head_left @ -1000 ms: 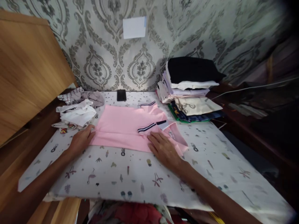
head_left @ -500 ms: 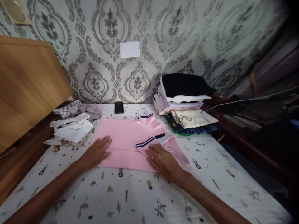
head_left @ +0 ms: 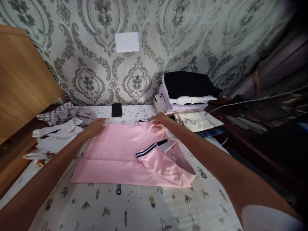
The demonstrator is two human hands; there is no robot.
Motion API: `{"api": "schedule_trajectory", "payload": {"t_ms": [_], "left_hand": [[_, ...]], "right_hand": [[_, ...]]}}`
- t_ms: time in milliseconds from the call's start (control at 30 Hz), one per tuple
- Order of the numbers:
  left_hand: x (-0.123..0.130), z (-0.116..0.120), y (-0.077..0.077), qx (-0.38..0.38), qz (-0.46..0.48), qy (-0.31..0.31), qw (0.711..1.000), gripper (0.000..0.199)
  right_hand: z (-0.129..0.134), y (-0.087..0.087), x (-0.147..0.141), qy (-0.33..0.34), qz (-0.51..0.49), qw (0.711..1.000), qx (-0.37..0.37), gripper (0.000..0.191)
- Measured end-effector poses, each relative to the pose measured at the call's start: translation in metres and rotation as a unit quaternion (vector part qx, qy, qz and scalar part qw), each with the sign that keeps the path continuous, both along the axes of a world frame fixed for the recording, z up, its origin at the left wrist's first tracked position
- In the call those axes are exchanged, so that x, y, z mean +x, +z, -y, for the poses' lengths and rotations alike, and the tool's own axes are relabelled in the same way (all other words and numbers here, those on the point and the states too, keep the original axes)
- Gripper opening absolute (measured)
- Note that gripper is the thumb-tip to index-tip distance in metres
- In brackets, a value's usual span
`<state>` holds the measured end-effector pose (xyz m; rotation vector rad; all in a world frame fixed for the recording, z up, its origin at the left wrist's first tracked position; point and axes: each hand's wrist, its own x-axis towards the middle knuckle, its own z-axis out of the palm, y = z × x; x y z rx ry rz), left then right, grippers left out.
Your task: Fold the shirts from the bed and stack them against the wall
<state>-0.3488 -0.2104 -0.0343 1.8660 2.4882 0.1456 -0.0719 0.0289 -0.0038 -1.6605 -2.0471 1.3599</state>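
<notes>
A pink shirt (head_left: 115, 141) lies partly folded on the patterned bed sheet, its hem to the left and its neck opening to the right. Its short sleeves have navy-and-white striped cuffs, both turned inward over the body. My left hand (head_left: 96, 127) is at the far left corner of the hem, fingers closed together on the fabric edge. At the far shoulder, beside the far sleeve, my right hand (head_left: 160, 119) pinches the cloth. Part of its fingers is hidden by the hand itself.
A tall stack of folded clothes (head_left: 190, 85) stands at the back right, near my right forearm. Crumpled white and grey clothes (head_left: 57, 134) lie at the left. A black phone (head_left: 116, 110) rests near the wall. A wooden panel (head_left: 26, 83) borders the left side.
Both hands have moved from the near part of the shirt to its far edge. The near side now spreads wider toward me. The view has shifted slightly.
</notes>
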Motion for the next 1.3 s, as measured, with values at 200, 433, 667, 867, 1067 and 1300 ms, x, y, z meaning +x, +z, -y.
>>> {"api": "schedule_trajectory", "payload": {"t_ms": [200, 433, 667, 867, 1067, 1300], "left_hand": [[-0.024, -0.029, -0.007, -0.040, -0.002, 0.000, 0.999, 0.029], [-0.006, 0.006, 0.014, 0.053, -0.056, -0.057, 0.995, 0.019], [0.009, 0.055, 0.003, 0.038, -0.107, -0.078, 0.991, 0.025], [0.022, 0.067, 0.005, 0.037, -0.143, -0.080, 0.986, 0.029], [0.030, 0.076, 0.025, 0.113, -0.110, -0.062, 0.986, 0.025], [0.037, 0.096, 0.016, 0.120, -0.012, -0.030, 0.992, 0.026]], "right_hand": [[-0.004, -0.012, -0.010, -0.028, -0.025, 0.999, -0.022, 0.031], [0.024, -0.002, 0.032, -0.001, -0.216, 0.974, 0.070, 0.009], [0.105, -0.018, 0.132, 0.312, -0.111, 0.905, 0.267, 0.012], [0.122, -0.027, 0.143, 0.307, -0.028, 0.868, 0.389, 0.022], [0.124, -0.020, 0.138, 0.283, -0.072, 0.890, 0.351, 0.018], [0.122, -0.029, 0.153, 0.311, -0.025, 0.856, 0.412, 0.018]]}}
